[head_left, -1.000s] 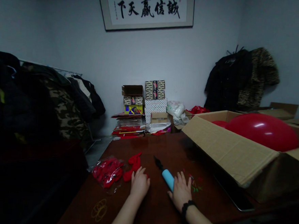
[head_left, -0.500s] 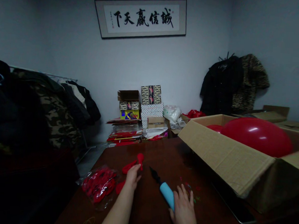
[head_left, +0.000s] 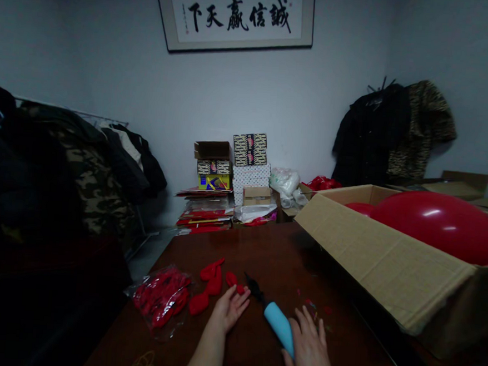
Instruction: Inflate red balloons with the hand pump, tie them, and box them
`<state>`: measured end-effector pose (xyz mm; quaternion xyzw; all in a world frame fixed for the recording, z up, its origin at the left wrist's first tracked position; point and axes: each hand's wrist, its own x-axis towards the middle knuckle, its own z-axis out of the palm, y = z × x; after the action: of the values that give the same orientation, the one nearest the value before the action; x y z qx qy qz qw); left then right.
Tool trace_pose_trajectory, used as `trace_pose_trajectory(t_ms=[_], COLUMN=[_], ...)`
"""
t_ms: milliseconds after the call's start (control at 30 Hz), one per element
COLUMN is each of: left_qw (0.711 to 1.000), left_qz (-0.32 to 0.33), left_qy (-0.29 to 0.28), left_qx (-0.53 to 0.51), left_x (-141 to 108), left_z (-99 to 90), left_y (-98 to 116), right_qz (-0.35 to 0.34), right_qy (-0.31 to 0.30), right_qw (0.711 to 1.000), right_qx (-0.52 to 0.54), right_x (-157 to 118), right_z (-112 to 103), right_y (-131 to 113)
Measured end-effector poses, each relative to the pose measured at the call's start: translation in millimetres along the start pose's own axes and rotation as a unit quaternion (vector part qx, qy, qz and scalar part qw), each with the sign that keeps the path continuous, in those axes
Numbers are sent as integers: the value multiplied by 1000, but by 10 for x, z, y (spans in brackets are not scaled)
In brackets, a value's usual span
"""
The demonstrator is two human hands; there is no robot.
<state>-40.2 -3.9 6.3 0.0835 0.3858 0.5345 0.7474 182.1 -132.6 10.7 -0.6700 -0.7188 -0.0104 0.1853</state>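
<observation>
Pinching a balloon [head_left: 230,279] between thumb and fingertips, the left hand [head_left: 230,310] is partly closed and turned palm inward; half a second ago it was stretched farther forward, its back to the camera, with the balloon lifted beside the loose ones. Now the balloon sits lower, right by the nozzle [head_left: 255,287] just to the right of those fingertips (whether the two touch, I cannot tell). For the work in hand, that seems to mean picking out is done and balloon and nozzle are lined up, though nothing shows the one fitted over the other. Behind the nozzle, the pump [head_left: 279,326] runs back under the right hand [head_left: 312,344], whose fingers are nearly straight and a little spread, thumb along the near side; how firmly it grips is hidden. Just left of the left fingers lie loose balloons [head_left: 213,284], and past them the bag [head_left: 163,294]; nearer the person than the fingers are rubber bands [head_left: 143,362]. Beyond the right fingers come small scraps [head_left: 311,306], then the phone [head_left: 396,340] and the box [head_left: 383,259], holding a big balloon [head_left: 437,223], already full.
</observation>
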Motion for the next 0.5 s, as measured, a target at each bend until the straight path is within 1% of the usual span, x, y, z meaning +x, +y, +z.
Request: trace_pose_trajectory(t_ms=[100, 200, 367, 433, 500], left_qw=[999, 997, 990, 989, 993], left_qz=[-31, -51, -86, -87, -70], left_qy=[-16, -10, -9, 4, 17], left_qx=[16, 53, 116, 116, 96], left_x=[38, 70, 105, 114, 123], left_z=[-37, -44, -16, -4, 9], left_y=[17, 29, 47, 49, 43], right_qz=[-6, -8, -19, -15, -14], right_qy=[2, -6, -60, -75, -81], right_qw=[1000, 1000, 998, 997, 996], right_qx=[3, 12, 25, 22, 20], right_x=[-67, -158, -306, -361, -414], right_z=[42, 58, 82, 109, 140], right_y=[96, 209, 364, 418, 474])
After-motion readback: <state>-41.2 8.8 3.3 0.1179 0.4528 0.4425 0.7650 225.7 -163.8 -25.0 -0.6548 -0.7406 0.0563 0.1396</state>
